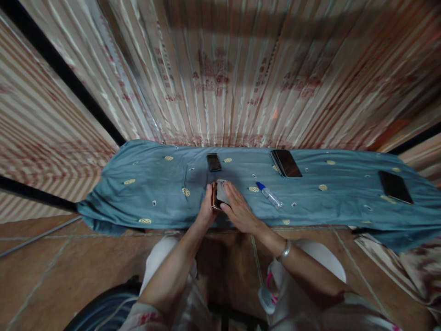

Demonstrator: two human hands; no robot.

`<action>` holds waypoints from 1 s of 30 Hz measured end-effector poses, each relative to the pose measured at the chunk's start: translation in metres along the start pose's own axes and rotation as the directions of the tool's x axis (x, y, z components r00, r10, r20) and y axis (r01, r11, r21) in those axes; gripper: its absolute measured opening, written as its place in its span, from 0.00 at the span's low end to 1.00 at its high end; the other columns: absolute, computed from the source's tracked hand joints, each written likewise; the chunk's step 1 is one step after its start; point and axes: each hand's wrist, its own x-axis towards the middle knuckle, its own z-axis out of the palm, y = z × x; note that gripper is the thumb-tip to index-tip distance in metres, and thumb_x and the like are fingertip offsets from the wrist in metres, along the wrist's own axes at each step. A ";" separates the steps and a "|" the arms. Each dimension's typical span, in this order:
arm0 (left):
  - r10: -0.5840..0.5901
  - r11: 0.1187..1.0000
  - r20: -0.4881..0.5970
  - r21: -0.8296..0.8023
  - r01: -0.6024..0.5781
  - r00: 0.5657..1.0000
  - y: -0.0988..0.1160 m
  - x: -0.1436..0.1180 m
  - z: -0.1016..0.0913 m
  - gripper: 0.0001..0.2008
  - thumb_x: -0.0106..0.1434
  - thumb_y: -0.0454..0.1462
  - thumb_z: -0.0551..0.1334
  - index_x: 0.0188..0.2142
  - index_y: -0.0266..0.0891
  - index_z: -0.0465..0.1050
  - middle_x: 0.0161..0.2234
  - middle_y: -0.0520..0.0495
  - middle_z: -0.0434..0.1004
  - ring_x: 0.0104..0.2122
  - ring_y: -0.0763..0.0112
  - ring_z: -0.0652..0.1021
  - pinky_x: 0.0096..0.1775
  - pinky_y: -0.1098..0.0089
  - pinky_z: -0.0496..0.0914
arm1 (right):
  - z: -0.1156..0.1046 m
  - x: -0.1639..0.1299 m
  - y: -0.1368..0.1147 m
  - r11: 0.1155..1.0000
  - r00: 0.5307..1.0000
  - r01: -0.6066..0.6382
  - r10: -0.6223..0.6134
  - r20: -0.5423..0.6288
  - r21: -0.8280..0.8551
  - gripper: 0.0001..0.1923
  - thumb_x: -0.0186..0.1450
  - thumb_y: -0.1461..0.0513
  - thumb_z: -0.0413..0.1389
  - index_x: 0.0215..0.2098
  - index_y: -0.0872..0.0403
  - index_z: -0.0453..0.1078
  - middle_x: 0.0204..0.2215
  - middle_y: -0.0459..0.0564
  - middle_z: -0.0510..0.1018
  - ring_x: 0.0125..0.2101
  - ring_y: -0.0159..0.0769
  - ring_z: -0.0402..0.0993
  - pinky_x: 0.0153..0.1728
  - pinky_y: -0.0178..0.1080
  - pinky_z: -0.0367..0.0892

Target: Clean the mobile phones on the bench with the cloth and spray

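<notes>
A phone [216, 196], gripped by the left hand [206, 209] at the blue cloth's [151, 193] near edge, is wiped with a grey pad [222, 192] pinched in the right hand [239, 210]; slippage could follow from uneven pressure.

Rose-gold-edged phone [215, 196] in your grip, lying flat on blue cloth; small grey wiping pad [222, 192] pressed on top.

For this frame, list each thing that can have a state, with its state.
Copper-edged phone: held on the cloth by left hand.
Small grey cloth pad: pressed on it by right hand.
Clear blue-capped bottle: lying flat, capped.
Dark phones, stacked: screens off.
Black phone, far right: screen off.
</notes>
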 end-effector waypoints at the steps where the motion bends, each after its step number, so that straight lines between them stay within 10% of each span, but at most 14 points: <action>1: 0.008 1.000 -0.004 0.004 -0.008 1.000 -0.002 0.001 -0.001 0.22 0.70 0.45 0.48 0.45 0.36 0.77 0.41 0.44 0.82 0.50 0.63 0.77 0.55 0.65 0.67 | 0.000 -0.001 -0.002 1.000 1.000 0.017 -0.017 -0.002 -0.008 0.36 0.72 0.49 0.39 0.71 0.54 0.33 0.70 0.57 0.44 0.69 0.45 0.38 0.66 0.56 0.44; 12: 0.098 0.992 -0.054 -0.072 -0.101 0.994 -0.001 0.015 -0.006 0.23 0.71 0.43 0.44 0.61 0.40 0.60 0.29 0.51 0.78 0.26 0.71 0.79 0.38 0.68 0.73 | -0.002 -0.014 -0.034 0.977 0.976 0.208 -0.204 0.078 -0.049 0.38 0.71 0.50 0.43 0.70 0.62 0.37 0.69 0.65 0.43 0.69 0.46 0.34 0.66 0.55 0.46; 18: 0.130 0.991 -0.033 -0.038 -0.131 0.991 0.012 0.004 -0.003 0.25 0.71 0.45 0.43 0.63 0.41 0.57 0.32 0.47 0.81 0.28 0.69 0.80 0.36 0.69 0.74 | 0.000 -0.021 -0.028 0.972 0.975 0.221 -0.218 0.046 -0.077 0.37 0.71 0.51 0.43 0.70 0.57 0.33 0.69 0.62 0.45 0.69 0.45 0.38 0.65 0.56 0.49; 30: 0.102 0.993 -0.027 -0.054 -0.103 0.994 -0.003 0.010 -0.002 0.19 0.70 0.42 0.49 0.49 0.35 0.73 0.34 0.47 0.82 0.31 0.73 0.80 0.38 0.73 0.72 | 0.003 -0.013 -0.011 0.964 0.991 -0.132 0.136 0.001 0.229 0.37 0.72 0.49 0.39 0.70 0.55 0.30 0.71 0.56 0.34 0.69 0.41 0.32 0.67 0.51 0.39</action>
